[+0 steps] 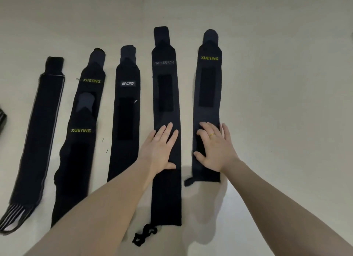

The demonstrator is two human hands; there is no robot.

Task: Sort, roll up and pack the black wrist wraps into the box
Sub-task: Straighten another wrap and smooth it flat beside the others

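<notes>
Several black wrist wraps lie flat, side by side, on a pale surface. My left hand (162,150) rests flat, fingers spread, on the long wrap labelled BOKEERSI (166,95). My right hand (215,146), with a gold ring, lies flat on the rightmost wrap labelled XUEYING (208,83). To the left lie a wrap with a white label (126,106), a doubled XUEYING wrap (80,133) and a grey-edged wrap (41,129) with striped ends. A thumb loop (144,236) curls at the near end of the BOKEERSI wrap. No box is in view.
A dark striped object (2,120) pokes in at the left edge. The pale surface (277,83) stretches bare to the right of the wraps and beyond their far ends.
</notes>
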